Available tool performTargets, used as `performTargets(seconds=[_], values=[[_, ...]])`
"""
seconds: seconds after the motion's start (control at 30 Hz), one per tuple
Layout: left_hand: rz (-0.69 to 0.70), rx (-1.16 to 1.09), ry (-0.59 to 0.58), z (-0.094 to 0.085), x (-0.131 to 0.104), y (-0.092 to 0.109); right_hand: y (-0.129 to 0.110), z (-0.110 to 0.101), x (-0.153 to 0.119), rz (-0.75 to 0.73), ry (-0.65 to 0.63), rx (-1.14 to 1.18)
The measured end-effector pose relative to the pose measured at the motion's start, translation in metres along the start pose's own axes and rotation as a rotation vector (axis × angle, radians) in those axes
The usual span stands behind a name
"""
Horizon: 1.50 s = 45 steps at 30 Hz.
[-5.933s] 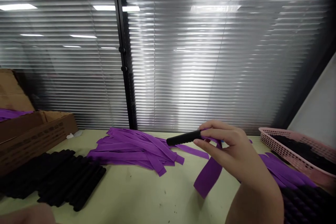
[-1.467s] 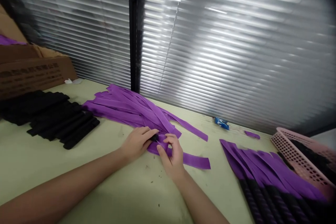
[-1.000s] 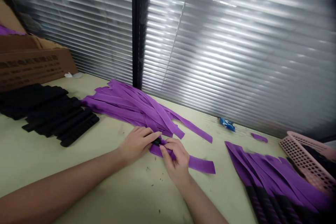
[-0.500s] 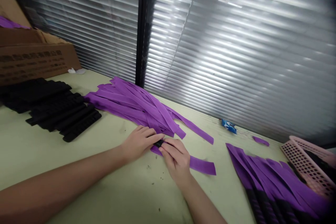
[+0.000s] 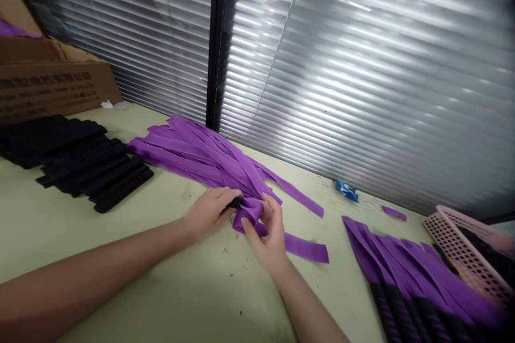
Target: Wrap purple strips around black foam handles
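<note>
My left hand [image 5: 211, 209] is closed round a small black piece [image 5: 235, 202], of which only one end shows past the fingers. From that end a purple strap [image 5: 306, 249] comes out in a loop, and its flat tail lies on the table to the right. Thumb and fingers of my right hand [image 5: 267, 233] are curled round the loop and pinch it. Just behind the hands lies a pile of loose purple straps [image 5: 201, 153]. The rest of the black piece is hidden in my left palm.
Black grip-like pieces [image 5: 80, 155] are stacked at the left, before a cardboard box [image 5: 60, 88]. Purple straps joined to black pieces [image 5: 418, 273] lie at the right beside a pink basket [image 5: 469, 246]. A blue packet [image 5: 346, 191] sits near the window blinds.
The purple strap now stands up in an open loop between my hands. My right hand has opened wider around it, and more of the black end shows at my left fingers.
</note>
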<state>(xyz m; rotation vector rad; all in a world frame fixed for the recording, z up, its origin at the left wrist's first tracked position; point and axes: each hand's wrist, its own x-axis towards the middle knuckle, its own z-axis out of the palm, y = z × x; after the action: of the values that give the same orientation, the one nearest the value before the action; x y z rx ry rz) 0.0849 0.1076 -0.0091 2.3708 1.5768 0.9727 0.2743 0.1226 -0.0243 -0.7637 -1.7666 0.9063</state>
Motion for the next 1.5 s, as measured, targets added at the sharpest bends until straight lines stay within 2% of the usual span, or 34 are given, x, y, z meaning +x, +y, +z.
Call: performTargets(seconds=[0.07,0.2,0.27,0.4,0.53,0.8,1.17,1.5], values=[[0.001,-0.011,-0.005,0.000,0.000,0.000,0.003,0.001,0.000,-0.019,0.030,0.020],[-0.004,-0.010,-0.012,-0.001,0.001,0.002,0.007,-0.002,0.001,-0.160,0.220,-0.061],[-0.005,0.003,-0.011,-0.001,0.001,0.002,0.006,-0.004,0.003,-0.223,0.267,-0.125],[-0.020,0.040,-0.013,-0.003,0.000,0.003,0.000,-0.009,0.007,-0.308,0.264,-0.217],[-0.055,0.113,-0.006,-0.004,-0.001,0.004,-0.003,-0.009,0.009,-0.288,0.272,-0.221],[-0.169,0.154,0.084,-0.003,0.000,0.004,-0.009,-0.006,0.011,-0.265,0.137,-0.254],[-0.178,0.173,0.111,-0.003,-0.001,0.003,-0.004,-0.005,0.011,-0.230,0.160,-0.236],[-0.158,0.150,0.095,-0.003,0.000,0.005,-0.007,-0.006,0.010,-0.271,0.182,-0.233]])
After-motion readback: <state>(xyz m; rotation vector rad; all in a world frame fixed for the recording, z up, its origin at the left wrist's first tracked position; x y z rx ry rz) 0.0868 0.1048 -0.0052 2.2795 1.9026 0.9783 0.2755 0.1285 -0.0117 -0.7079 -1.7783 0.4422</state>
